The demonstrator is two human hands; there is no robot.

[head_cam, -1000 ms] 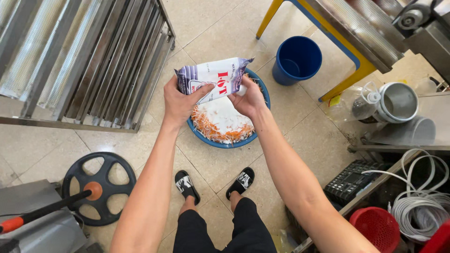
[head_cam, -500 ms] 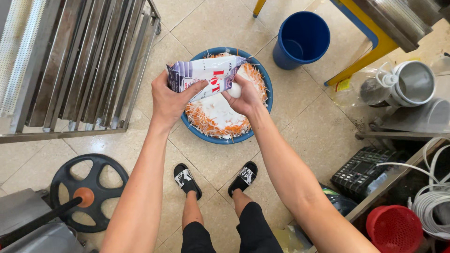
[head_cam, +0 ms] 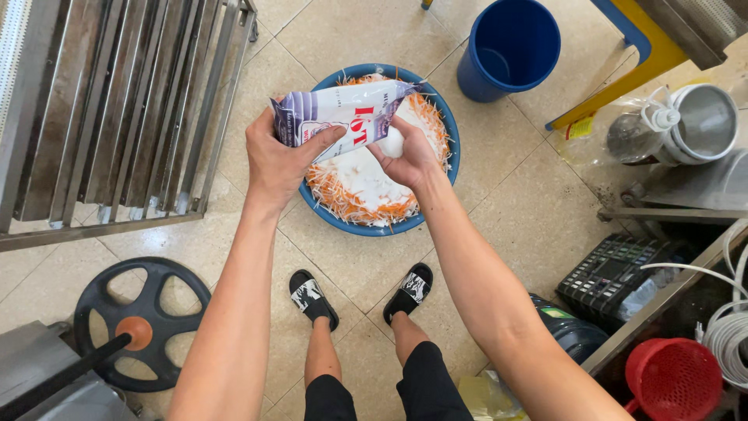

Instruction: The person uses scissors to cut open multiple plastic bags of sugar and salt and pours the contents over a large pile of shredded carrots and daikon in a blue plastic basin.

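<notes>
Both hands hold a white and purple plastic bag [head_cam: 343, 117] tipped over a blue basin [head_cam: 436, 117] on the tiled floor. The left hand [head_cam: 280, 160] grips the bag's near end, fingers wrapped over its top and thumb pressed against its side. The right hand [head_cam: 405, 152] pinches the lower edge from beneath. Directly under the hands, a white heap [head_cam: 366, 175] lies on shredded orange strips [head_cam: 343, 199] in the basin. A blue bucket [head_cam: 510, 47] stands beyond the right hand.

both bare arms reach forward and down, elbows apart, wrists angled toward each other. the left hand [head_cam: 279, 160] curls tight in a firm grip, thumb out front. the right hand [head_cam: 407, 154] pinches, fingers bunched.
</notes>
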